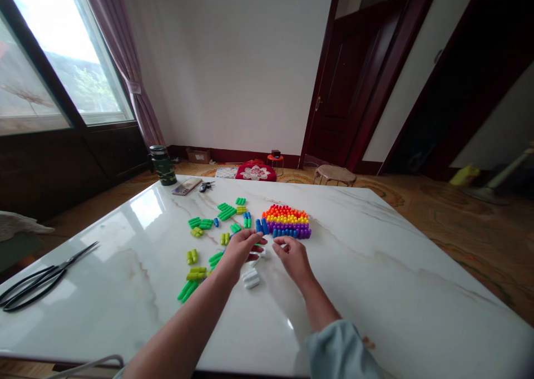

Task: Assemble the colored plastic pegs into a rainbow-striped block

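Note:
My left hand (244, 246) is over the middle of the table, its fingers curved and apart. Just beyond its fingertips stand a few blue peg-like plastic pieces (261, 226); I cannot tell whether they touch. To the right, my right hand (292, 255) has thumb and fingertips drawn together, and anything between them is too small to make out. In front of it lies a block of pieces in colour rows: red (280, 208), orange, yellow (287, 219), purple (303, 233) and blue (285, 234). White pieces (250, 279) lie below my left hand, one partly hidden by its fingers.
Green pieces (226, 211) and yellow-green pieces (196, 273) are scattered left of my hands. Large black-handled scissors (45, 279) lie at the left edge. A camouflage tumbler (162, 166), a phone (186, 186) and keys (205, 186) are at the far left corner of the marble-patterned table (396, 290).

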A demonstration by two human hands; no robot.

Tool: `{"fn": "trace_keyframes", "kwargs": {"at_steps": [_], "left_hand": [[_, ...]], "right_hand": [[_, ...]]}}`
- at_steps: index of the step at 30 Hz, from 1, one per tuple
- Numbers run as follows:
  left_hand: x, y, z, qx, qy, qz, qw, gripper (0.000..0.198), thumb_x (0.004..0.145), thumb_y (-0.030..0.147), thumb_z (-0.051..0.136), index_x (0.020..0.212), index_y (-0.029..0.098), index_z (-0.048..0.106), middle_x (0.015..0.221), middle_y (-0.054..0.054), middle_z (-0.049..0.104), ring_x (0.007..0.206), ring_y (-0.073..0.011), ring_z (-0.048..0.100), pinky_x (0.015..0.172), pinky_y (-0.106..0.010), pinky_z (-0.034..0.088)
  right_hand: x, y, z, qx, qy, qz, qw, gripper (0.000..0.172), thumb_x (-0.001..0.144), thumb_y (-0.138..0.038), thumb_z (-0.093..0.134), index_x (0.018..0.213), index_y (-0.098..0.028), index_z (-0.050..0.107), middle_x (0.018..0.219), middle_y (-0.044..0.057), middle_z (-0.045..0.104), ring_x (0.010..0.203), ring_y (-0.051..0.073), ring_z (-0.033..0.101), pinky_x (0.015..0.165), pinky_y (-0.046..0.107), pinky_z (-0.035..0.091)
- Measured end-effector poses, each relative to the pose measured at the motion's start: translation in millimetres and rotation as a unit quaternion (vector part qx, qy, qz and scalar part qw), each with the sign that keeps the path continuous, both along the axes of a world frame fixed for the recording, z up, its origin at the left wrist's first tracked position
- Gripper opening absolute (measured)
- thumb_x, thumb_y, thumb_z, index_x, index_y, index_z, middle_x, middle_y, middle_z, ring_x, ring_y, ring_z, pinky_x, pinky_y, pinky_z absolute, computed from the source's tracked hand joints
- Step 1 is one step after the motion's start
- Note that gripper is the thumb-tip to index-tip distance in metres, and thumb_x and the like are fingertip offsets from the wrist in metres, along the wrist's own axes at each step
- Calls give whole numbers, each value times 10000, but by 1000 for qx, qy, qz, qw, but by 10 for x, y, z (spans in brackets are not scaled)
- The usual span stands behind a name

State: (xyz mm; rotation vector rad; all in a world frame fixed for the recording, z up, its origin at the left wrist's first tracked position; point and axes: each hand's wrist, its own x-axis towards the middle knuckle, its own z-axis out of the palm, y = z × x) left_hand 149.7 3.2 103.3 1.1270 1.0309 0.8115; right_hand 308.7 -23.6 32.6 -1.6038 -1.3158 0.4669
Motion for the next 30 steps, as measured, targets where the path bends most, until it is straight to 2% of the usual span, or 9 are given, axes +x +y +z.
{"fn": "trace_keyframes", "kwargs": {"at_steps": [5, 8, 11, 16, 21, 24, 27, 30], "left_hand": [[-10, 6, -35, 4, 11, -25, 1000, 384, 659, 465, 689, 856, 158, 567, 809, -36, 658, 667, -111, 577, 589, -215, 411], [-11, 6, -43, 7, 32, -55, 998, 382, 665, 478, 668, 842, 149, 590, 801, -40, 656, 678, -119, 582, 593, -219, 406], [1, -2, -30, 7, 59, -76, 995, 345, 664, 452, 652, 821, 148, 607, 807, -48, 666, 695, -129, 587, 601, -227, 409], [11, 1, -21, 19, 91, -87, 992, 303, 633, 416, 658, 786, 157, 617, 836, -50, 678, 717, -146, 596, 620, -252, 431], [4, 50, -134, 77, 152, -112, 979, 216, 660, 349, 620, 745, 150, 613, 772, -52, 675, 665, -145, 593, 568, -242, 429], [-10, 94, -219, 140, 197, -103, 965, 212, 670, 282, 601, 827, 149, 651, 733, -43, 672, 637, -150, 605, 547, -239, 425], [-55, 141, -209, 180, 214, -77, 957, 274, 687, 246, 584, 931, 143, 654, 691, -26, 655, 613, -150, 615, 547, -239, 433], [-120, 179, -105, 179, 209, -46, 960, 280, 703, 245, 574, 949, 135, 648, 687, -24, 651, 617, -152, 622, 551, -238, 444]], "right_hand": [[-151, -58, 94, 40, 151, 124, 980, 308, 804, -430, 603, 952, -169, 672, 894, 51, 674, 681, 134, 566, 627, 258, 463], [-198, -87, 155, 38, 212, 177, 960, 334, 840, -456, 562, 978, -168, 659, 768, 16, 636, 629, 116, 529, 579, 240, 425], [-213, -110, 197, 41, 235, 184, 954, 321, 851, -454, 555, 952, -166, 655, 693, -8, 589, 636, 113, 508, 571, 230, 395], [-202, -127, 218, 55, 251, 180, 950, 291, 835, -431, 589, 974, -184, 657, 803, 4, 611, 730, 121, 531, 664, 241, 418], [-159, -107, 204, 75, 206, 151, 964, 251, 797, -416, 626, 861, -180, 685, 888, 19, 614, 783, 132, 538, 688, 238, 431], [-82, -53, 138, 70, 179, 141, 971, 258, 770, -401, 645, 888, -177, 694, 874, 23, 631, 755, 137, 547, 676, 245, 444], [65, 17, 10, 61, 157, 55, 984, 280, 751, -361, 641, 950, -168, 683, 844, 32, 667, 689, 144, 565, 666, 267, 464], [236, 62, -150, 20, 33, -58, 998, 236, 720, -255, 624, 934, -174, 682, 842, 37, 677, 639, 147, 572, 671, 284, 462]]}}
